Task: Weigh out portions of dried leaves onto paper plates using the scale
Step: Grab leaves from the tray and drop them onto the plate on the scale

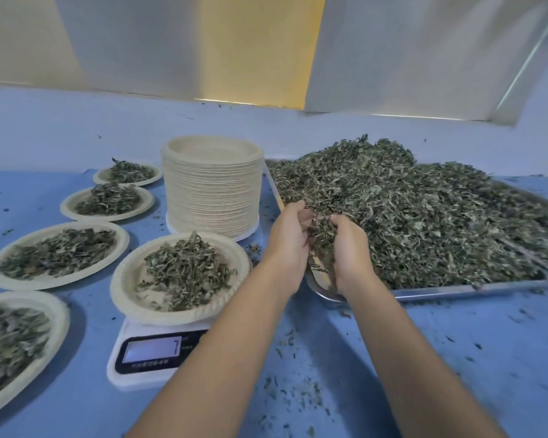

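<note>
Filled plates (122, 245) parked in row at left, out of your way. Plate (118, 286) on scale (152, 358), display facing you, likely awaiting top-up. Stack (212, 197) just behind, within reach. Your left hand (287, 245) and right hand (350, 251) cupped together, fingers curled round clump (318, 230) at tray's (456, 292) near-left corner. Leaves (424, 210) heaped in tray, long axis left-right.

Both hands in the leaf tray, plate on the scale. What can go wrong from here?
1. Left hand and right hand cup loose dried leaves; carrying them over likely sheds bits onto the already littered table.
2. The plate overhangs the scale; a drop near its rim may tip it or overshoot the weight.
</note>
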`<state>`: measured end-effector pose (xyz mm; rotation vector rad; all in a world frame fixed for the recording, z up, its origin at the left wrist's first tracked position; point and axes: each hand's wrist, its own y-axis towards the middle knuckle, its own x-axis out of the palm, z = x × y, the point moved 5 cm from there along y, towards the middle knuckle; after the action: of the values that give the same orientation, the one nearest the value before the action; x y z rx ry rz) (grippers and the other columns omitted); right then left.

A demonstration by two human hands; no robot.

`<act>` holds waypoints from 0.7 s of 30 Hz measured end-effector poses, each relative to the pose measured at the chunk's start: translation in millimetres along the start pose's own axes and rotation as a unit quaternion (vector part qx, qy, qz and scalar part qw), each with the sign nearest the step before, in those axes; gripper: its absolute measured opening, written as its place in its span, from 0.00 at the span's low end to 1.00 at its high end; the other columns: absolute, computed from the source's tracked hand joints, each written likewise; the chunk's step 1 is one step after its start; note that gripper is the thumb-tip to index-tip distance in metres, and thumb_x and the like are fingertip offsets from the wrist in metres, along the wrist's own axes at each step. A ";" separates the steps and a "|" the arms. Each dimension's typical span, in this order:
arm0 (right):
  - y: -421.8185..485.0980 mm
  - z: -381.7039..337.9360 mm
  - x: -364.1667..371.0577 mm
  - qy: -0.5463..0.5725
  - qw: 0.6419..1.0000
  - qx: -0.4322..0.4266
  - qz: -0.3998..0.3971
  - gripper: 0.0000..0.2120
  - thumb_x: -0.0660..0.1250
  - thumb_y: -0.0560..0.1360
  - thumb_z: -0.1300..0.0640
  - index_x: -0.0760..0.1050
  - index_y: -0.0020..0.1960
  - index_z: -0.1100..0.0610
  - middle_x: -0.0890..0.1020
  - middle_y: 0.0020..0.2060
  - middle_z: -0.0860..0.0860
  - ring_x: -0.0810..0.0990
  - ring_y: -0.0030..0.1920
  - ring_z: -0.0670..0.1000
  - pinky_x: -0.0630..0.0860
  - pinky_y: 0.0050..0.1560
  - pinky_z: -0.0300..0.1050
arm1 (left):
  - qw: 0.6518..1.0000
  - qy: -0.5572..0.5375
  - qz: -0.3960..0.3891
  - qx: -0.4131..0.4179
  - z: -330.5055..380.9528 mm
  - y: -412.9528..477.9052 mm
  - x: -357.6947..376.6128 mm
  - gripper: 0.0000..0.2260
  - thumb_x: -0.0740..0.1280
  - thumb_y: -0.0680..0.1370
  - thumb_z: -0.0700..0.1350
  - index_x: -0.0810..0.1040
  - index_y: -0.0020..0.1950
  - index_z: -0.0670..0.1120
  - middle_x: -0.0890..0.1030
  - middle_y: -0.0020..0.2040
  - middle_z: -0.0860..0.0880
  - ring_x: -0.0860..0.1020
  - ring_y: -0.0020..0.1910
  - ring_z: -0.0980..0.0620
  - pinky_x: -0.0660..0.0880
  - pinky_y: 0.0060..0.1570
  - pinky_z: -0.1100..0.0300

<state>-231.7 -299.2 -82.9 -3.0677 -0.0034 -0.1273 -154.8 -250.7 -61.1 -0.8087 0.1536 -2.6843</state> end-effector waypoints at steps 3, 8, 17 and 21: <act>-0.5 -1.9 -6.2 -0.045 0.998 -0.024 0.028 0.13 0.56 0.76 0.52 0.77 0.52 0.53 0.80 0.52 0.56 0.78 0.52 0.58 0.73 0.57 0.56 | 0.999 0.040 -0.021 0.008 0.4 -1.8 5.3 0.21 0.55 0.81 0.48 0.66 0.71 0.39 0.69 0.71 0.43 0.65 0.71 0.50 0.59 0.60 0.63; -2.9 -5.4 -9.2 -0.073 0.995 -0.055 0.030 0.16 0.56 0.70 0.47 0.81 0.44 0.51 0.83 0.41 0.51 0.80 0.42 0.53 0.74 0.47 0.51 | 0.998 0.039 -0.034 0.029 2.3 -5.6 3.3 0.19 0.54 0.82 0.48 0.69 0.70 0.41 0.69 0.71 0.47 0.62 0.73 0.53 0.55 0.69 0.59; 4.7 -4.8 -8.7 -0.117 0.980 -0.159 0.013 0.17 0.60 0.74 0.66 0.80 0.46 0.47 0.82 0.40 0.40 0.80 0.39 0.37 0.76 0.46 0.36 | 0.998 0.017 -0.054 0.008 5.0 -13.1 -3.4 0.18 0.53 0.82 0.48 0.71 0.67 0.40 0.70 0.70 0.43 0.67 0.71 0.48 0.61 0.71 0.54; 1.3 -8.1 -8.8 -0.132 0.972 -0.192 0.026 0.15 0.67 0.71 0.66 0.80 0.46 0.47 0.81 0.35 0.37 0.76 0.31 0.31 0.71 0.33 0.25 | 0.998 0.029 -0.053 0.005 5.7 -15.4 -7.4 0.18 0.54 0.82 0.47 0.71 0.67 0.39 0.72 0.69 0.42 0.70 0.68 0.48 0.63 0.70 0.55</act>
<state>-241.1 -301.1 -75.6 -3.4382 0.0983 0.3240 -150.2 -233.8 -57.2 -0.7574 0.1152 -2.8071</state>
